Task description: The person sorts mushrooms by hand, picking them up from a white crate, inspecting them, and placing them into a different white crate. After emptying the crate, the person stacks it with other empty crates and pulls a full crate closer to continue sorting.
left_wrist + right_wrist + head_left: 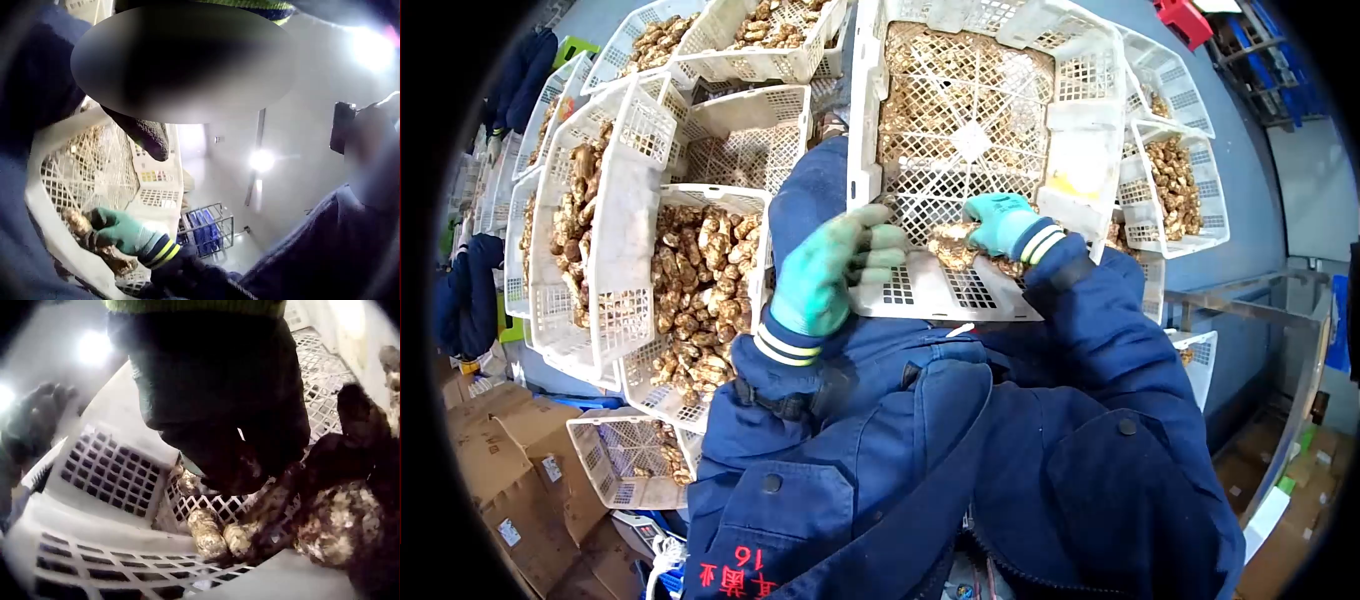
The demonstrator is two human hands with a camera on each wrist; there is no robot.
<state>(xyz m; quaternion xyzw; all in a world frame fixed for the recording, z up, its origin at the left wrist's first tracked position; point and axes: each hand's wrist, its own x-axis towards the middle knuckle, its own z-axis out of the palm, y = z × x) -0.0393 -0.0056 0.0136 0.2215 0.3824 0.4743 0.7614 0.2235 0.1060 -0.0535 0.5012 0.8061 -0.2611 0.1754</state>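
Note:
A white mesh crate (pixel 1097 95) rests over the person's knees, its floor strewn with brown crumbs. Inside its near end, the gloved right hand (pixel 1003 226) grips a knobbly brown-and-cream root (pixel 950 246); the same right hand (pixel 119 232) and root (pixel 76 222) show in the left wrist view. The gloved left hand (pixel 837 268) hangs over the crate's near left corner, fingers loosely bent, holding nothing visible. In the right wrist view, the dark right glove (pixel 219 400) covers much of the crate, with root pieces (pixel 208 535) below and a larger lump (pixel 340 524) beside it.
Crates of similar roots (pixel 705 285) stand close on the left, with more crates (pixel 1175 190) on the right. A metal frame (pixel 1250 308) stands at the right. Cardboard boxes (pixel 520 470) lie at the lower left, near a smaller crate (pixel 615 465).

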